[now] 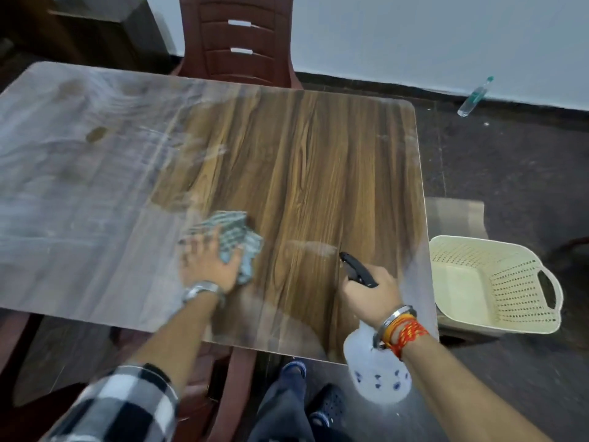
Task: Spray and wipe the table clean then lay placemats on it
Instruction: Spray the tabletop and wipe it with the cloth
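- The wood-grain table fills most of what I can see; its left half carries a pale, streaky sheen, and its right half shows the brown grain plainly.
- The left hand lies flat with the fingers spread, pressing a crumpled checked cloth onto the tabletop near the front middle. The hand is blurred.
- A watch sits on that wrist, and a black-and-white checked sleeve is pushed up the forearm.
- The right hand grips the neck of a white spray bottle, fingers curled round the black trigger head. It is held over the front right corner, with the nozzle pointing inward over the table.
- A whitish patch lies on the wood just ahead of the nozzle, between the two hands.
- A metal bangle and red-orange threads circle the right wrist.
- A brown plastic chair stands at the far edge; another chair is tucked in at the near edge, beside the person's dark shoes.
- A cream perforated basket sits just beside the table's right edge, lower than the top.
- A clear bottle lies on the dark floor by the wall, well apart.
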### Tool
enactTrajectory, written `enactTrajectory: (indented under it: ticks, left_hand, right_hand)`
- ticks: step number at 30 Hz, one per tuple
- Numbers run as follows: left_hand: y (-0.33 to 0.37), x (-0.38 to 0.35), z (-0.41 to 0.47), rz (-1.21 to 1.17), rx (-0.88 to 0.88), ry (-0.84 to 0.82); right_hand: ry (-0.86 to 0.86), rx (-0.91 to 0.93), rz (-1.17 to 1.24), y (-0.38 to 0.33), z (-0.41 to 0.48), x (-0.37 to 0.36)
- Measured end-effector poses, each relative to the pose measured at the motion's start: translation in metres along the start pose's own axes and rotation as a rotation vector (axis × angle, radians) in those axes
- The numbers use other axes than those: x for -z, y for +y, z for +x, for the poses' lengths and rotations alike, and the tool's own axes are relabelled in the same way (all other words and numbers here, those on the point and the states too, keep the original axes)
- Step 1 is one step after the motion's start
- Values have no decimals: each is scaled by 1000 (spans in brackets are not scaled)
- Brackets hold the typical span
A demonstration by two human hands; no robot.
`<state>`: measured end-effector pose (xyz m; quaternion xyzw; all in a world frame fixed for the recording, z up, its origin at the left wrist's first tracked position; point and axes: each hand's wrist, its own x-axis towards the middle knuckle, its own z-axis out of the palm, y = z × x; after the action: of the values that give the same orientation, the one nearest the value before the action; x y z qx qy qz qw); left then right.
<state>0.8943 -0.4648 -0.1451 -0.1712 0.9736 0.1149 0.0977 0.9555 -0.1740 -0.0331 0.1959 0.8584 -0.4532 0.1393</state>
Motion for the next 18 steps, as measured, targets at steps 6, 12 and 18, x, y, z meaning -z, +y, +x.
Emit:
enactTrajectory:
  ticks: [6, 12, 18]
  left_hand:
    - [-85, 11, -34, -25, 346, 42]
    - [56, -38, -138, 88, -206, -114]
    - [135, -59, -182, 101, -714, -189]
  right_hand:
    - [-122, 14, 90, 10, -21, -3]
    - [-23, 69, 50, 6, -22, 9]
    - [-37, 110, 66, 16, -21, 38]
